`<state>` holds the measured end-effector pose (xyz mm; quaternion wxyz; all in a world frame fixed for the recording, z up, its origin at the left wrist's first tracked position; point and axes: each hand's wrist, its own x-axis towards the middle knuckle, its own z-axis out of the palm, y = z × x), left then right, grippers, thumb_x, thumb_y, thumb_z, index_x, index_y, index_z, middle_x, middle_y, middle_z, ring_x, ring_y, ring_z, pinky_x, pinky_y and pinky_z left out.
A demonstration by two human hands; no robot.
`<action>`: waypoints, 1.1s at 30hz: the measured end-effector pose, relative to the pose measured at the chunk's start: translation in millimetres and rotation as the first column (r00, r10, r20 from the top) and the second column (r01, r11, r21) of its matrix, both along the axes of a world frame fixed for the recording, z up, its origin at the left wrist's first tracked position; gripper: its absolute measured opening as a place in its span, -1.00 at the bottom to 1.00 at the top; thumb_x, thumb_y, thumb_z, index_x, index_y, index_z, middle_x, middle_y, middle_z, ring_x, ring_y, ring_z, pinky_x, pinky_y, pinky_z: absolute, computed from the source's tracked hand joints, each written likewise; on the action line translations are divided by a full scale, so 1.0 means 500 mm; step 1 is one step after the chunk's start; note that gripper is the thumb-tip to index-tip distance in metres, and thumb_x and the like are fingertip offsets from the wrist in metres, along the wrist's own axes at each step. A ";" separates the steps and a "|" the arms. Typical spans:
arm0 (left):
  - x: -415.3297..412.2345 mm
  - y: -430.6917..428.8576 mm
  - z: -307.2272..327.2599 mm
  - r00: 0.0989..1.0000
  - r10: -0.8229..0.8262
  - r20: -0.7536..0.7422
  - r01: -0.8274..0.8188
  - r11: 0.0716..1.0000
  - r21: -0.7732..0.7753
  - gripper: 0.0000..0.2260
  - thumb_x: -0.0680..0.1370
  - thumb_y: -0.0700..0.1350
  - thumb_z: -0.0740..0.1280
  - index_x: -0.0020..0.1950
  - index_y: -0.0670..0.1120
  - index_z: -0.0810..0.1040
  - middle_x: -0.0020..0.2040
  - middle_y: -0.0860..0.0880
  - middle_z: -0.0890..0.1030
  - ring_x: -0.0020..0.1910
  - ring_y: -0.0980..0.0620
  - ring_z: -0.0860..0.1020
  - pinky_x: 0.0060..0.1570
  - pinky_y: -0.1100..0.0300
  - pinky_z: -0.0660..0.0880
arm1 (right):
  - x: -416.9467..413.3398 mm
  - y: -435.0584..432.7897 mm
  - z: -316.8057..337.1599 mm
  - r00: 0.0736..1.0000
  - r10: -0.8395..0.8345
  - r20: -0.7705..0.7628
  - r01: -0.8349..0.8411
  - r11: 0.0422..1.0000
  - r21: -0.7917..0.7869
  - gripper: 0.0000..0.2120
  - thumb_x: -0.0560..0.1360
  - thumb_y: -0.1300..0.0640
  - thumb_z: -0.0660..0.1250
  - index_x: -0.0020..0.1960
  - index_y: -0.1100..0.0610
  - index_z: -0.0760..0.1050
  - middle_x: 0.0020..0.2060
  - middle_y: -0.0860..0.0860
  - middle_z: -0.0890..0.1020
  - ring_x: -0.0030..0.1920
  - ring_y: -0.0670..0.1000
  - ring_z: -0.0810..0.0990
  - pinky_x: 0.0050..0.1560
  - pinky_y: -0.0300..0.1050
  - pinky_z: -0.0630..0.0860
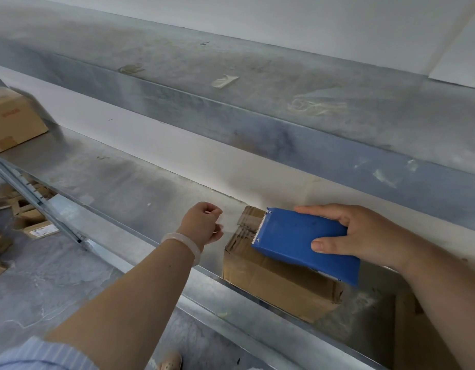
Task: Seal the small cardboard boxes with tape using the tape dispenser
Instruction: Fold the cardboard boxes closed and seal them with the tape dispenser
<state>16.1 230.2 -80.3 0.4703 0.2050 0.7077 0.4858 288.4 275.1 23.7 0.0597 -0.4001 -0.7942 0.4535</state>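
Taping appeared to be the step in hand: the right hand (364, 233) gripped the blue tape dispenser (297, 241), thumb on its near side and the other fingers wrapped over its far edge. The small cardboard box (271, 284) lay on the desk (140, 188) directly beneath those fingers. The dispenser's toothed cutting edge (260, 228) pointed away from the palm and sat over the box's far-left end.

No strip of tape could be made out, so whether a run was starting or finishing could not be told. The left hand (204, 222) hung just beside the box without touching it, fingers curled in towards the palm with nothing plainly held between them.

The next move probably called for keeping the dispenser flat along the top seam. The curled fingers would likely need to come down and steady the box, since a light carton might skid on smooth metal.

The box was brown corrugated board, scuffed, with crumpled ridges at the end beyond the teeth. The dispenser was a flat slab of matt blue plastic with a pale metal blade. The desk was dull grey sheet metal, smeared and scratched. A pale, glossy bracelet (183, 244) ringed the left wrist.
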 end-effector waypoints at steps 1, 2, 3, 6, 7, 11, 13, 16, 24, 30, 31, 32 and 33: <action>0.006 -0.001 -0.009 1.000 -0.005 0.006 0.005 1.000 -0.027 -0.86 0.62 -0.17 0.25 0.12 -0.20 0.52 -0.21 -0.13 0.50 -0.34 0.02 0.50 -0.43 0.23 0.58 | -0.001 0.001 -0.001 1.000 -0.003 0.008 0.003 1.000 0.003 -0.41 0.19 -0.22 0.41 0.22 -0.45 0.42 0.15 -0.43 0.51 0.12 -0.39 0.50 0.02 -0.38 0.52; 0.012 -0.003 -0.019 1.000 -0.020 0.006 0.020 0.999 -0.051 -0.86 0.62 -0.16 0.26 0.12 -0.19 0.53 -0.22 -0.14 0.52 -0.35 0.02 0.49 -0.44 0.23 0.57 | 0.000 0.002 -0.002 1.000 -0.007 0.015 0.007 1.000 0.005 -0.40 0.19 -0.22 0.41 0.23 -0.45 0.42 0.15 -0.42 0.51 0.12 -0.38 0.50 0.05 -0.35 0.53; 0.019 -0.005 -0.030 0.999 -0.047 -0.010 0.046 0.997 -0.069 -0.85 0.62 -0.14 0.26 0.12 -0.18 0.54 -0.21 -0.14 0.54 -0.34 0.01 0.49 -0.43 0.21 0.57 | 0.000 0.003 -0.003 1.000 -0.009 0.021 0.009 1.000 0.007 -0.40 0.20 -0.23 0.41 0.23 -0.45 0.42 0.16 -0.42 0.51 0.12 -0.37 0.51 0.06 -0.33 0.52; 0.043 -0.012 -0.051 0.975 -0.189 -0.115 0.174 0.977 -0.127 -0.82 0.60 -0.04 0.29 0.13 -0.11 0.54 -0.10 -0.12 0.61 -0.21 -0.02 0.55 -0.11 0.05 0.63 | -0.001 0.002 -0.007 1.000 -0.014 0.015 0.014 1.000 -0.001 -0.41 0.21 -0.21 0.42 0.22 -0.46 0.42 0.16 -0.42 0.51 0.11 -0.39 0.51 0.05 -0.35 0.52; 0.050 -0.013 -0.055 0.971 -0.215 -0.105 0.201 0.971 -0.134 -0.81 0.59 -0.02 0.31 0.16 -0.06 0.51 -0.07 -0.10 0.61 -0.16 -0.03 0.57 -0.05 0.03 0.62 | -0.001 0.002 -0.008 1.000 -0.021 0.010 0.021 1.000 -0.007 -0.41 0.21 -0.21 0.43 0.22 -0.45 0.42 0.16 -0.42 0.51 0.10 -0.39 0.51 0.05 -0.34 0.52; 0.046 -0.016 -0.053 0.973 -0.207 0.099 0.222 0.957 -0.185 -0.71 0.56 -0.06 0.37 0.23 0.03 0.39 -0.02 -0.12 0.60 -0.19 -0.06 0.58 -0.27 0.11 0.58 | -0.001 0.002 -0.011 0.999 -0.045 0.013 0.045 0.999 -0.007 -0.41 0.22 -0.20 0.42 0.23 -0.43 0.42 0.17 -0.41 0.49 0.09 -0.36 0.52 0.02 -0.34 0.52; 0.042 -0.028 -0.049 0.962 -0.253 0.106 0.273 0.922 -0.274 -0.82 0.61 -0.05 0.28 0.15 -0.09 0.53 -0.18 -0.08 0.58 -0.35 0.02 0.50 -0.40 0.20 0.47 | -0.002 0.003 -0.014 0.999 -0.043 0.007 0.043 0.999 0.002 -0.45 0.25 -0.18 0.43 0.22 -0.43 0.43 0.17 -0.42 0.48 0.09 -0.39 0.50 -0.01 -0.37 0.50; 0.048 -0.046 -0.053 0.958 -0.240 0.157 0.280 0.898 -0.339 -0.77 0.64 -0.04 0.19 -0.09 -0.09 0.57 -0.37 -0.04 0.47 -0.48 0.07 0.37 -0.46 0.26 0.37 | -0.004 0.007 -0.018 0.999 -0.046 -0.007 0.046 0.999 0.012 -0.54 0.35 -0.07 0.48 0.17 -0.42 0.47 0.15 -0.45 0.49 0.09 -0.44 0.47 0.01 -0.39 0.48; 0.048 -0.010 0.008 0.958 -0.247 -0.146 0.264 0.958 0.109 -0.63 0.67 0.08 0.08 0.49 0.13 0.27 0.31 0.09 0.42 0.24 0.05 0.43 0.22 0.09 0.43 | -0.005 0.013 -0.020 0.999 -0.027 -0.020 0.027 1.000 0.004 -0.66 0.42 0.01 0.47 0.06 -0.39 0.52 0.18 -0.39 0.51 0.16 -0.33 0.50 0.19 -0.24 0.48; 0.094 -0.004 0.008 0.812 -0.484 -0.325 0.500 0.865 -0.039 -0.59 0.69 0.02 0.02 0.54 0.19 0.10 0.43 -0.04 0.38 0.25 0.00 0.45 0.16 0.26 0.39 | -0.003 0.005 -0.011 1.000 0.007 0.002 -0.007 1.000 0.013 -0.67 0.44 -0.01 0.46 0.07 -0.39 0.51 0.18 -0.40 0.50 0.19 -0.25 0.50 0.22 -0.20 0.49; 0.092 -0.002 0.009 0.809 -0.487 -0.329 0.501 0.864 -0.044 -0.59 0.69 0.02 0.03 0.55 0.18 0.09 0.44 -0.05 0.38 0.20 0.02 0.45 0.09 0.30 0.39 | -0.001 0.002 -0.008 1.000 0.018 0.006 -0.018 1.000 0.010 -0.66 0.43 -0.02 0.46 0.08 -0.39 0.50 0.19 -0.40 0.49 0.20 -0.24 0.50 0.21 -0.21 0.50; 0.090 -0.001 0.009 0.804 -0.495 -0.331 0.507 0.860 -0.053 -0.59 0.68 0.02 0.02 0.55 0.17 0.09 0.44 -0.04 0.38 0.16 0.05 0.44 0.05 0.31 0.38 | 0.001 0.000 -0.005 1.000 0.027 0.008 -0.027 1.000 0.002 -0.64 0.42 -0.02 0.47 0.10 -0.39 0.49 0.21 -0.39 0.48 0.20 -0.24 0.50 0.19 -0.20 0.51; 0.088 -0.001 0.009 0.795 -0.507 -0.334 0.517 0.854 -0.064 -0.59 0.68 0.03 0.02 0.55 0.18 0.09 0.44 -0.02 0.37 0.15 0.06 0.43 0.05 0.31 0.35 | 0.002 -0.001 -0.002 0.999 0.032 0.007 -0.032 0.999 -0.006 -0.63 0.41 -0.02 0.47 0.11 -0.38 0.49 0.22 -0.38 0.47 0.19 -0.24 0.50 0.17 -0.20 0.54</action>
